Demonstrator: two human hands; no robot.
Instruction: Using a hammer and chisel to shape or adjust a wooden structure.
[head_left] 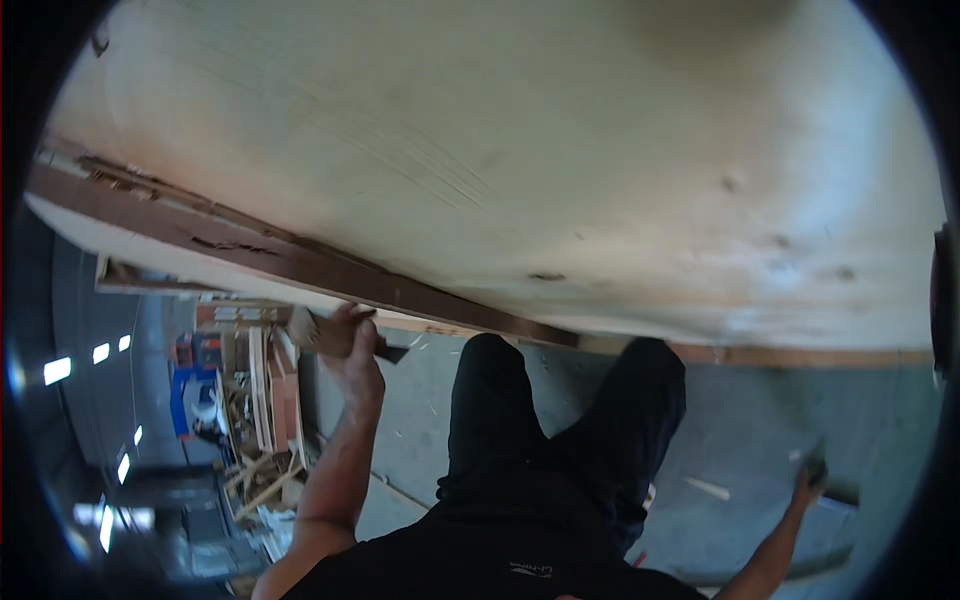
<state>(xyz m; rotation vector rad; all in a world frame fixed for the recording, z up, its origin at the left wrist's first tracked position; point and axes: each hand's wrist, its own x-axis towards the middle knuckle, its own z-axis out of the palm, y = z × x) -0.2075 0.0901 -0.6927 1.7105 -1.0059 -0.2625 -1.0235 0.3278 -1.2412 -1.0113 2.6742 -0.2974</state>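
My left hand [358, 372] is raised at the lower edge of a large pale wooden panel [520, 130]. Its fingers close around a short brown piece [335, 338], pale and ragged at one end, with a dark flat tip sticking out at the other; its exact kind is unclear. Right beside that hand runs a dark brown wooden strip [330, 270] along the panel. Far out to the right and low over the floor, my right hand [810, 485] is small and blurred. It appears closed around something dark [817, 466] that I cannot make out.
My knees [495, 375] are just under the panel's edge. Scattered wood scraps [708, 488] lie on the grey floor [420, 420]. To the left stand stacked boards [270, 390] and a heap of wood offcuts [265, 485]. A blue object [182, 400] is farther back.
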